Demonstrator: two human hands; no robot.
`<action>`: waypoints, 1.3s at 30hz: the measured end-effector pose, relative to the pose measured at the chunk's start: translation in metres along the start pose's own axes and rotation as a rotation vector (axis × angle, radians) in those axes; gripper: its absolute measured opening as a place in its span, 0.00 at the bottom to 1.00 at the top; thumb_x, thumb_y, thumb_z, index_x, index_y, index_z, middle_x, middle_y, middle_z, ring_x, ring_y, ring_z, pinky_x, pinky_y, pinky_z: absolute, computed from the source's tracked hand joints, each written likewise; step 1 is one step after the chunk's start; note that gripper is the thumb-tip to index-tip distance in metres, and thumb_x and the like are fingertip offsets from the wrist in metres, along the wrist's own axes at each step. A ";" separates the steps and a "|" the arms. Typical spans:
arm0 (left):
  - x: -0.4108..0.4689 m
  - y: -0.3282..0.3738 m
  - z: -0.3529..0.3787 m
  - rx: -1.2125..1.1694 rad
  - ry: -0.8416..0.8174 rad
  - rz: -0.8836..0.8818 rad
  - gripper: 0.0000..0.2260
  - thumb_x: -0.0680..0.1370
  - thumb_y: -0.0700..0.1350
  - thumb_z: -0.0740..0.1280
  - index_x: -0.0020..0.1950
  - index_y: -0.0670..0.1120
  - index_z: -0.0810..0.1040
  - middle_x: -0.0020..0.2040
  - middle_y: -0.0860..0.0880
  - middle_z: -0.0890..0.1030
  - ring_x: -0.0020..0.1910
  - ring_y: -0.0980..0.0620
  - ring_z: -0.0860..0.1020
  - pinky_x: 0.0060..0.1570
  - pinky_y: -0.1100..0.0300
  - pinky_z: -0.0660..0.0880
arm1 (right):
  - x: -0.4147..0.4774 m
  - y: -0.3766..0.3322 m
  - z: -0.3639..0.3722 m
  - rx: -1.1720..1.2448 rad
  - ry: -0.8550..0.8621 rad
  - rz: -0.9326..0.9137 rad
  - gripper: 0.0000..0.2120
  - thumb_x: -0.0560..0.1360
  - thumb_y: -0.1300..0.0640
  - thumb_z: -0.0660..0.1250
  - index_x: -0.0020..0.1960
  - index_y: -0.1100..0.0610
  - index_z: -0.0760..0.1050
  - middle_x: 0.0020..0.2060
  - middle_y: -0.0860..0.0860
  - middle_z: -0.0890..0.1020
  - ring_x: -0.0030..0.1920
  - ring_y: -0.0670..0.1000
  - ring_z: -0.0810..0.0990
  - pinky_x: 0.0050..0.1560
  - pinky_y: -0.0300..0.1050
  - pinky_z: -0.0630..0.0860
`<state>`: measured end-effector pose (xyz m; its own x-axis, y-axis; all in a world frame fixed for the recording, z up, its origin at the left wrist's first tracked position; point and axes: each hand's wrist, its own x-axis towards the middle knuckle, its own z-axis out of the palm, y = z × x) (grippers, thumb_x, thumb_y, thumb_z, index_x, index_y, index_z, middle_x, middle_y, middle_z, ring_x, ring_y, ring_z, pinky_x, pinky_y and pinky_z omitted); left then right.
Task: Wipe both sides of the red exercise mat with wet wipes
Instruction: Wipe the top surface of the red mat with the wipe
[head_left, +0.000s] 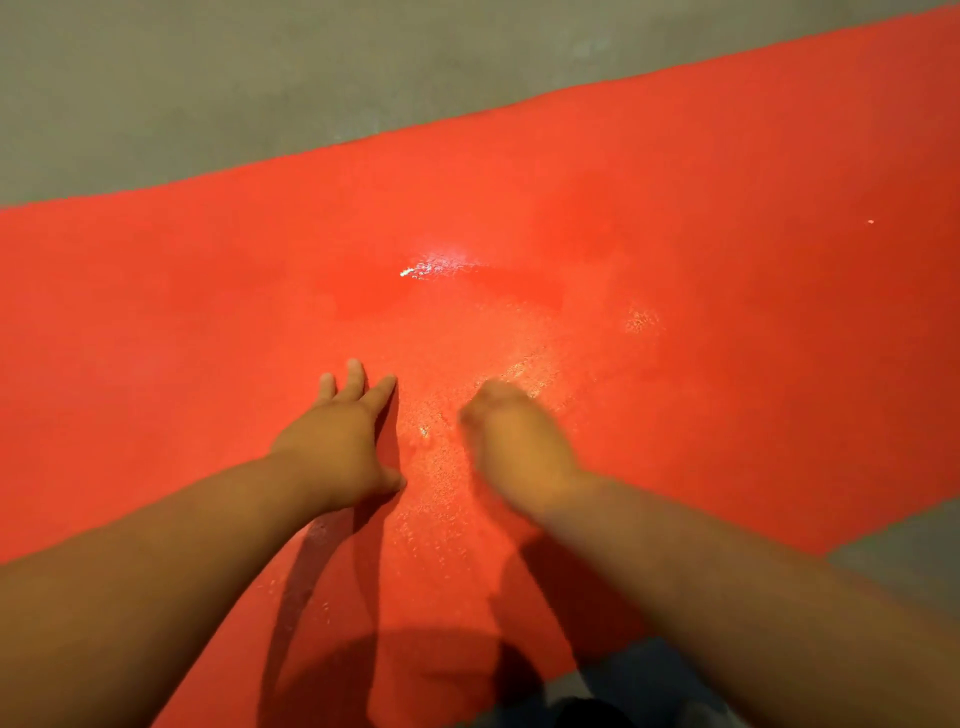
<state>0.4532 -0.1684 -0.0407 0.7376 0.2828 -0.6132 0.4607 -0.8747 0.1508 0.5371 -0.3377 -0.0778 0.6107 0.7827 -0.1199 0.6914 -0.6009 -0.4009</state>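
Head view looks down on the red exercise mat (727, 322), which lies flat and unrolled on the grey concrete floor (156, 93) and runs from near left to far right. The left hand (337, 441) rests on it palm down near its middle, fingers straight and spread, holding nothing. Just to its right, the right hand (517, 447) is a blur over the mat. Its fingers look curled under, but I cannot tell whether they hold a wet wipe, since none shows. Between and beyond the hands a wet sheen (441, 265) glints on the pebbled surface.

From where I stand the mat looks thin, soft and light. It is the sort that would slide or ruck on smooth concrete under a scrubbing stroke, so a flat bracing palm beside the wiped patch seems sensible. Where it is damp it will likely be slick to the fingers. To turn it for the underside, I would take it by a long edge or a corner, on a dry part, and fold it over rather than drag it.
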 end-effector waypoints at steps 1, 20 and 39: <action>-0.001 -0.001 0.000 -0.002 -0.002 0.005 0.51 0.67 0.58 0.75 0.79 0.55 0.43 0.78 0.48 0.37 0.77 0.42 0.43 0.71 0.47 0.61 | -0.014 -0.020 0.010 0.070 -0.059 -0.141 0.08 0.73 0.66 0.63 0.48 0.59 0.80 0.46 0.55 0.77 0.49 0.56 0.76 0.45 0.43 0.71; -0.114 0.043 -0.049 -1.419 0.102 -0.022 0.07 0.80 0.38 0.60 0.43 0.45 0.73 0.43 0.44 0.82 0.40 0.52 0.81 0.34 0.62 0.78 | -0.091 -0.081 -0.101 1.230 0.055 0.544 0.08 0.71 0.65 0.71 0.35 0.60 0.77 0.29 0.55 0.80 0.32 0.51 0.77 0.34 0.43 0.75; -0.199 0.080 -0.152 -1.246 0.000 0.236 0.04 0.77 0.44 0.68 0.44 0.46 0.80 0.40 0.49 0.82 0.37 0.55 0.79 0.43 0.62 0.80 | -0.106 -0.128 -0.222 1.126 0.151 0.262 0.11 0.68 0.66 0.74 0.36 0.57 0.72 0.26 0.47 0.74 0.27 0.46 0.71 0.31 0.41 0.70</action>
<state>0.4187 -0.2352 0.2111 0.8647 0.1712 -0.4723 0.4697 0.0580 0.8809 0.4693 -0.3794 0.1877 0.7764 0.5830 -0.2393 -0.1497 -0.1981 -0.9687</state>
